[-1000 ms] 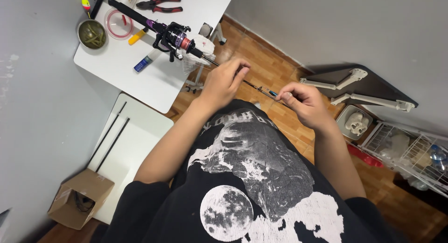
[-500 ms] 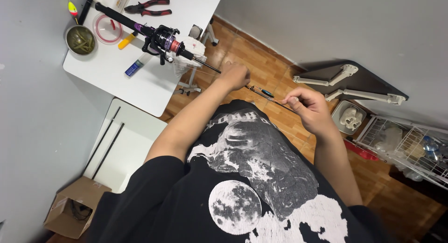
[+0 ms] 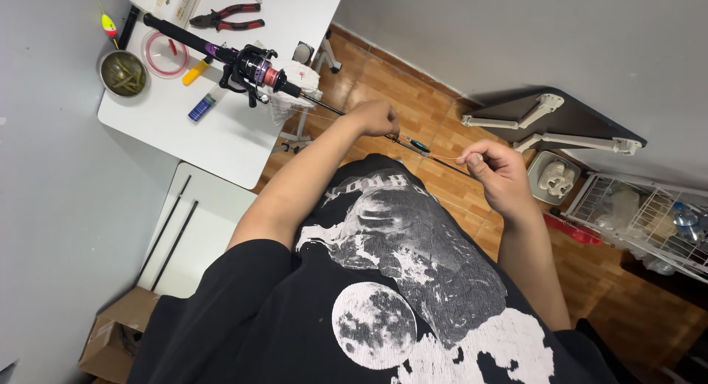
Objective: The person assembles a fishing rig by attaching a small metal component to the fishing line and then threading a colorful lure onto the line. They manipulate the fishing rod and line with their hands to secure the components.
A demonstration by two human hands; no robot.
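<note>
Grey walls meet a floor of reddish-brown wooden planks [image 3: 634, 310], and a white rectangular surface [image 3: 221, 133] stands in the upper left corner of the view. Across it lies a black fishing rod [image 3: 188, 39] with a black and purple spinning reel [image 3: 254, 65] fitted to it; its thin dark shaft runs off the edge of the surface and out over the floor toward the person in a black printed T-shirt [image 3: 391, 281].

Both hands are up in front of the chest, apart from each other. The left hand [image 3: 377, 118] is closed in a loose fist around the thin shaft of the rod, just past the edge of the surface. The right hand [image 3: 495, 166] is narrowed to a pinch, thumb and forefinger pressed on a thin orange fishing line [image 3: 442, 157] that stretches between the two hands. A small dark guide with a green spot [image 3: 419, 144] sits on the shaft between them.

On the surface beside the rod lie red-handled pliers [image 3: 225, 19], a round clear plastic spool with a red rim [image 3: 164, 53], a round metal bowl of greenish contents [image 3: 122, 73], a small yellow cylinder [image 3: 197, 70] and a small blue rectangular object [image 3: 201, 107]. A white wire basket [image 3: 649, 214] stands on the floor at the right, and a brown cardboard box [image 3: 110, 340] at the lower left.
</note>
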